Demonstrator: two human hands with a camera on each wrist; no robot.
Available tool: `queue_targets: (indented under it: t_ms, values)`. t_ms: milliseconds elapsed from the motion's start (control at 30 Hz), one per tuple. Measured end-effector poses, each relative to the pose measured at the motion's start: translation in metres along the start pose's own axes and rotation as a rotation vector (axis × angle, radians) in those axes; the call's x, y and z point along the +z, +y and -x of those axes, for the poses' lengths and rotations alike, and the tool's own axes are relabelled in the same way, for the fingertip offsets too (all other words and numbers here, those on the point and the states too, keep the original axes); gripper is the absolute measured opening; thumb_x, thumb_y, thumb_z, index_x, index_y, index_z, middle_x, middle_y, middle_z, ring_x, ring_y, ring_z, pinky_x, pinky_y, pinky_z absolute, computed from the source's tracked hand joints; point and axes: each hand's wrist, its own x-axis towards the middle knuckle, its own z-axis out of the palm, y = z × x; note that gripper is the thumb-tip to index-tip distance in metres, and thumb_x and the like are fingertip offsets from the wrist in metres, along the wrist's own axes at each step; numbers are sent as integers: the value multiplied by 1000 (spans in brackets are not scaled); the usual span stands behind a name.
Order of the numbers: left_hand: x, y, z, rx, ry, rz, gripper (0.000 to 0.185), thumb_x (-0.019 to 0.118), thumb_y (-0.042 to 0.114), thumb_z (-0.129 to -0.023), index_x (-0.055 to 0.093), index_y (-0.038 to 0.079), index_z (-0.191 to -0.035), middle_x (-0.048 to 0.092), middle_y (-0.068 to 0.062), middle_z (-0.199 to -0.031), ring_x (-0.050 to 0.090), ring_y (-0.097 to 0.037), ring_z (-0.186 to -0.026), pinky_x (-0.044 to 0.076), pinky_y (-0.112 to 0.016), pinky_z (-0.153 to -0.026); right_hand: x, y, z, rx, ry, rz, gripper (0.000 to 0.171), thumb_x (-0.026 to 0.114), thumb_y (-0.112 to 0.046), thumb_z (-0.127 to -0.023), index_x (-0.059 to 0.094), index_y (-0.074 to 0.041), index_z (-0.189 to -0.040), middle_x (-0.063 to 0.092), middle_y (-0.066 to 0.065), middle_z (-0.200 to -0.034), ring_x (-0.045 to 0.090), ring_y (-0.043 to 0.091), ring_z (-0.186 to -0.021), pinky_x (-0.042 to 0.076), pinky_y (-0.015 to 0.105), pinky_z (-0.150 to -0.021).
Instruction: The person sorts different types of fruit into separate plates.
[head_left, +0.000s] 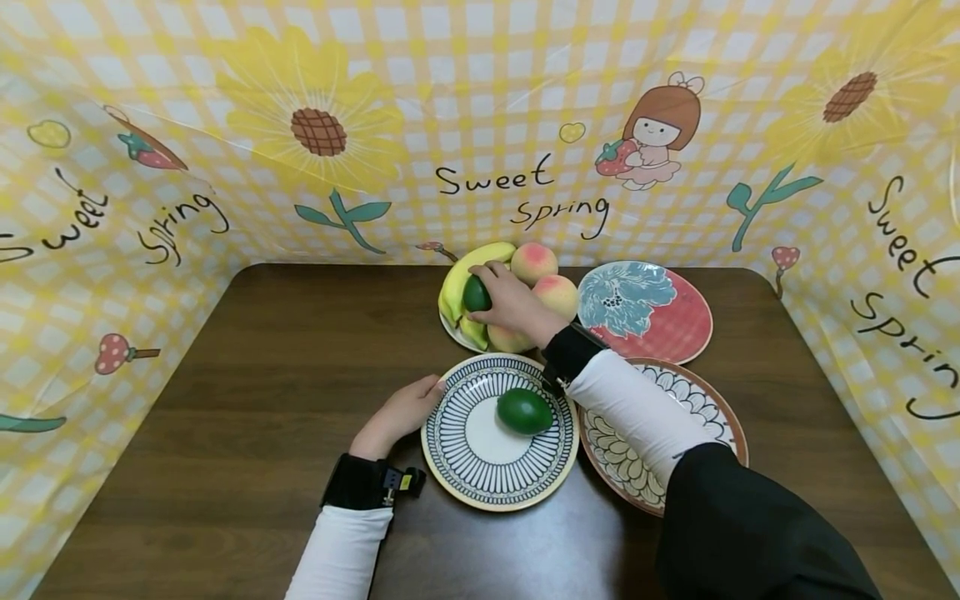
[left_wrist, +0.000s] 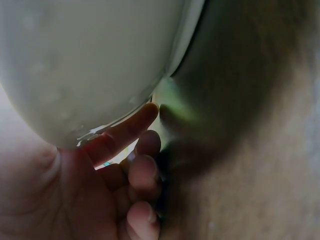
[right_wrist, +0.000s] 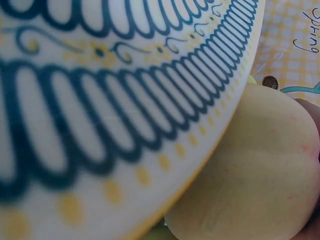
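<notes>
Two avocados: our right hand [head_left: 513, 307] curls round one avocado [head_left: 476, 294] among peaches [head_left: 534, 262]; careless lifting could topple them. Left hand [head_left: 401, 412], fingers relaxed, steadies the striped plate [head_left: 465, 450].

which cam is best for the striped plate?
Head view: the whole striped plate shows, an avocado lying on it, the left hand at its rim. Right wrist shows only a blurred close-up of its striped rim; left wrist only what seems its pale underside.

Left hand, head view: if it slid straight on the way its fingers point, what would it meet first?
The left hand already touches the striped plate's rim; beyond that, probably the green avocado lying on it.
</notes>
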Motion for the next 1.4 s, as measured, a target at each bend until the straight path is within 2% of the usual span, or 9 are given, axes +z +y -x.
queue_targets:
  t_ms: [200, 600, 1100, 1400]
  values:
    - [1, 1, 1, -2, -1, 15, 46, 33, 28, -112, 53, 0, -144, 56, -23, -147, 47, -41, -144, 37, -56, -119, 1, 2, 1, 0, 9, -29, 78, 77, -31, -93, 38, -8, -156, 35, 24, -159, 52, 36, -138, 47, 44, -113]
    - [1, 1, 3, 8, 1, 8, 47, 33, 27, -112, 51, -1, -145, 55, -23, -149, 45, -41, -145, 36, -56, -120, -7, 0, 7, -36, 88, -44, 80, 78, -29, -91, 37, -7, -156, 38, 24, -157, 56, 37, -132, 50, 45, -110]
    - [1, -1, 0, 6, -11, -2, 52, 31, 28, -112, 42, -3, -152, 46, -26, -156, 38, -43, -150, 32, -57, -123, -27, -12, 34, -88, 117, -92, 78, 81, -25, -88, 42, -4, -153, 41, 25, -154, 55, 39, -132, 50, 48, -110]
    - [1, -1, -1, 13, -7, -2, 48, 31, 29, -112, 50, 0, -146, 53, -24, -150, 44, -42, -146, 36, -57, -119, -29, -15, 49, -128, 119, -55, 78, 82, -25, -87, 45, -5, -153, 43, 24, -154, 53, 38, -135, 51, 48, -109]
